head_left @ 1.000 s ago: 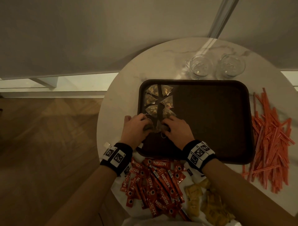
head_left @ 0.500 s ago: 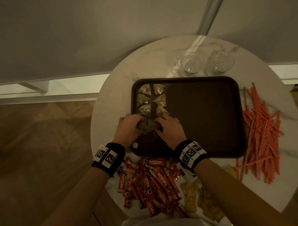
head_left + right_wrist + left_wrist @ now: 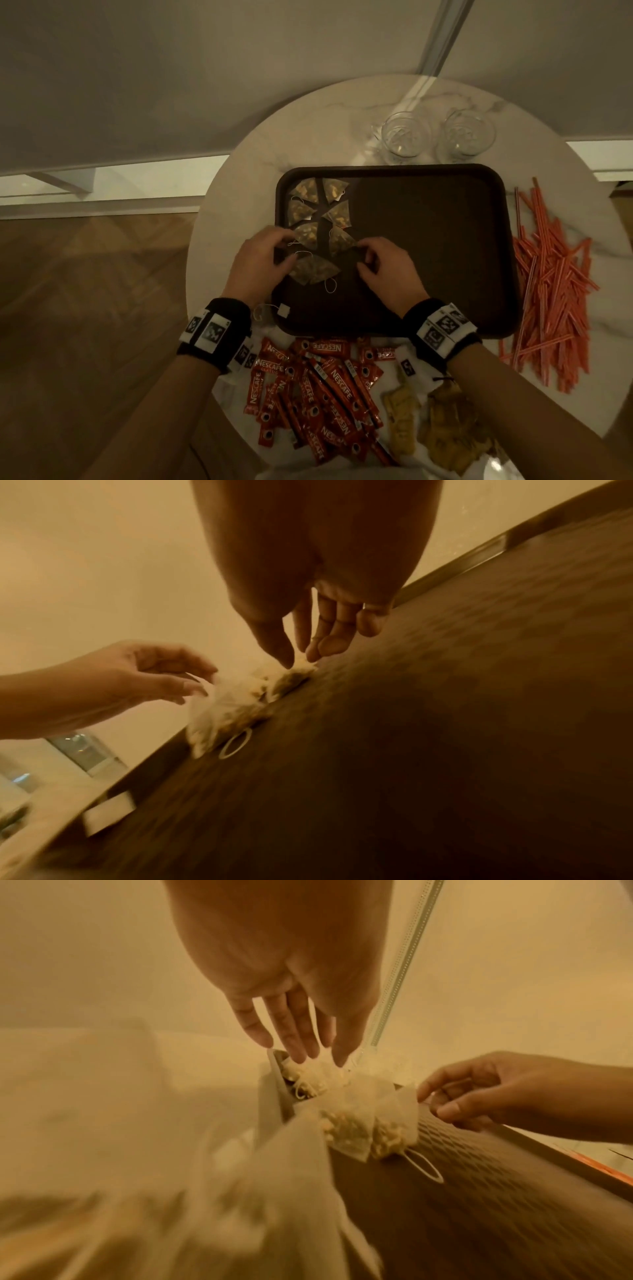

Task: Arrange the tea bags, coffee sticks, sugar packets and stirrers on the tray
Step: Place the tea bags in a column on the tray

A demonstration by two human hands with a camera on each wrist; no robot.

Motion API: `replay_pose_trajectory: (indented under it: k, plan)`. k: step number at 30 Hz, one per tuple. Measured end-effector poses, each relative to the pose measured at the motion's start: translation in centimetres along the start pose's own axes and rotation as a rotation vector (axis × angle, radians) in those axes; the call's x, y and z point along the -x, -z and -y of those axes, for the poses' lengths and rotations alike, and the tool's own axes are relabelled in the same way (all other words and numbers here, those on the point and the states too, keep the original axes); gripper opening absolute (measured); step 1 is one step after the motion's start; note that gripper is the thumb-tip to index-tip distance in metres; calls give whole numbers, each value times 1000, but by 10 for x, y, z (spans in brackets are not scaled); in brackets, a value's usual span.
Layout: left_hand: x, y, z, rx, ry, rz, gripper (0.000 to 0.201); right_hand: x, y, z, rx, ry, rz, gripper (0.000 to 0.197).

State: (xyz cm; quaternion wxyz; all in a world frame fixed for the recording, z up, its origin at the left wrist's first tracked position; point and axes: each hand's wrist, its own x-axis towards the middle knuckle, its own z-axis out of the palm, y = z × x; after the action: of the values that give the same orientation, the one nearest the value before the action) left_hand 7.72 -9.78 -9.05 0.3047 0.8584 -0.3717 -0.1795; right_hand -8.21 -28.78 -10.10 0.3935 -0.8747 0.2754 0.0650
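Observation:
A dark brown tray (image 3: 428, 240) lies on the round marble table (image 3: 239, 205). Several pyramid tea bags (image 3: 303, 189) lie in two columns at its left end. Nearest me, two overlapping tea bags (image 3: 313, 270) lie flat on the tray. My left hand (image 3: 289, 250) hovers at the tray's left rim, its fairly straight fingertips (image 3: 301, 1056) touching a tea bag. My right hand (image 3: 361, 257) pinches the right corner of a tea bag (image 3: 339, 241) in the right column between thumb and fingers (image 3: 313, 656). Red coffee sticks (image 3: 318, 387), sugar packets (image 3: 400, 418) and orange stirrers (image 3: 555, 281) lie off the tray.
Two empty glasses (image 3: 406, 137) stand behind the tray's far edge. A white tea bag tag (image 3: 283, 311) sits on the tray's near left corner, its string trailing onto the table. The tray's right two thirds are bare. A wooden floor lies to the left of the table.
Half a second ago both hands held a clump of tea bags between them. Now the hands have parted and the clump lies on the tray.

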Motion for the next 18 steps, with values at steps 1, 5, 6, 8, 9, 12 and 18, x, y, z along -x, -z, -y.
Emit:
replay_pose_trajectory:
  k: [1,5,6,8,9,12,18]
  plan:
    - [-6,1,-1,1,11,-23,38,-5,3,-2,12,-27,-18,39]
    - [-34,-4,-1,-126,20,88,43,-25,2,2,60,-6,19,39]
    - [-39,-6,-1,-155,10,125,42,-29,0,4,64,20,28,36]
    - [-44,-10,-2,-178,7,163,40,-35,-4,9,75,58,39,32]
    - [-45,-11,-3,-193,9,167,39,-38,-6,12,84,70,45,30]
    - [-44,-11,2,-243,16,141,31,-45,-9,20,106,86,67,26]
    - [-39,-5,13,-179,62,99,26,-50,-16,26,57,124,58,24]
